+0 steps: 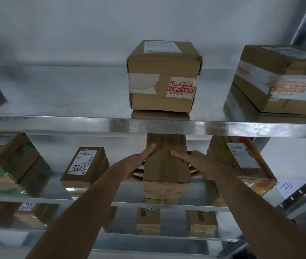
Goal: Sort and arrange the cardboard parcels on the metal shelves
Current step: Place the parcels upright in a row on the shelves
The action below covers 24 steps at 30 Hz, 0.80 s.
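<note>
Where hands (pixel 167 165) grip, label (pixel 82 161) "5288".

The shelves (pixel 148 126) are bright metal, smooth and glossy, and mirror the boxes. The box (pixel 164 75) at 12 o'clock is matt brown cardboard with shiny tape and a paper label. The tall parcel (pixel 166 165) at the centre is cardboard under smooth clear tape.

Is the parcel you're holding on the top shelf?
No, the tall parcel, gripped by the left hand and right hand, stands on the middle shelf, below the top shelf.
</note>
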### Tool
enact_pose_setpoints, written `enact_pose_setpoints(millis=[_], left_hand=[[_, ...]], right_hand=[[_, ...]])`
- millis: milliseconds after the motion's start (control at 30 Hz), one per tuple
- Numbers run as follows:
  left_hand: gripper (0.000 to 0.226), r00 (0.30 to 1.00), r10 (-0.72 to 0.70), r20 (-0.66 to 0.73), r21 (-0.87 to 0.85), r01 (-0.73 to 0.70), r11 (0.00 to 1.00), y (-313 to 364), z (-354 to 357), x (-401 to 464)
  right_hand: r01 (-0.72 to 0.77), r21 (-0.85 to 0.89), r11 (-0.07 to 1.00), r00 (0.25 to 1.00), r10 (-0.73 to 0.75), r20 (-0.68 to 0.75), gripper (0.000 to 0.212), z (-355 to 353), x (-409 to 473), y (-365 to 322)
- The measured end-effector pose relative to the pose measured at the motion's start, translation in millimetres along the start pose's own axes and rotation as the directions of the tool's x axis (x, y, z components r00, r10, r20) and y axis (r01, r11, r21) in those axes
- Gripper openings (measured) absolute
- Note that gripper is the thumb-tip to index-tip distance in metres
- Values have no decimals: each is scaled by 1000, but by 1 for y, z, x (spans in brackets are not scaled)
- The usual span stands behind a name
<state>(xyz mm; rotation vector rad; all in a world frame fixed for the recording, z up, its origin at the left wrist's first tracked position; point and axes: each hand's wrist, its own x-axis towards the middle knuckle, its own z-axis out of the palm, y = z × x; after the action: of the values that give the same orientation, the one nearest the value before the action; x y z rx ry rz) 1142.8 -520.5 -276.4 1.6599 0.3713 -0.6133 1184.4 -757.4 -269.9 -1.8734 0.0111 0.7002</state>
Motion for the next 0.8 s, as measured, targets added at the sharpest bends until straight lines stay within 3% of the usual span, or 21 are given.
enact_pose_setpoints(millis=[133, 300, 367, 433, 567, 633, 700, 800], left_hand=[[97, 999, -34, 0, -116, 34, 993, 2, 4, -2], [72, 997, -27, -68, -121, 19, 992, 10, 14, -7], [89, 996, 53, -77, -76, -59, 995, 7, 16, 3], [113, 974, 143, -176, 30, -140, 990, -4, 11, 25], [134, 918, 191, -347, 165, -141, 976, -24, 2, 55], [117, 907, 238, -348, 192, -180, 965, -17, 9, 31], [70, 900, 293, -323, 138, -261, 955, -17, 13, 20], [63, 898, 328, -293, 102, -312, 945, -20, 17, 17]], right_hand=[[40, 150, 988, 998, -46, 35, 79, -6, 0, 8], [93, 353, 931, 988, -129, 80, 94, -5, 1, 27], [117, 440, 890, 986, -157, 55, 90, -4, -1, 37], [106, 551, 828, 988, -150, 35, 81, -4, -1, 46], [-4, 605, 797, 999, -30, 46, 63, -3, 1, 59], [-58, 538, 841, 998, 41, 42, 67, 1, 0, 62], [-103, 500, 860, 994, 99, 35, 73, 7, -1, 67], [-169, 462, 870, 985, 170, 40, 91, 18, -1, 76]])
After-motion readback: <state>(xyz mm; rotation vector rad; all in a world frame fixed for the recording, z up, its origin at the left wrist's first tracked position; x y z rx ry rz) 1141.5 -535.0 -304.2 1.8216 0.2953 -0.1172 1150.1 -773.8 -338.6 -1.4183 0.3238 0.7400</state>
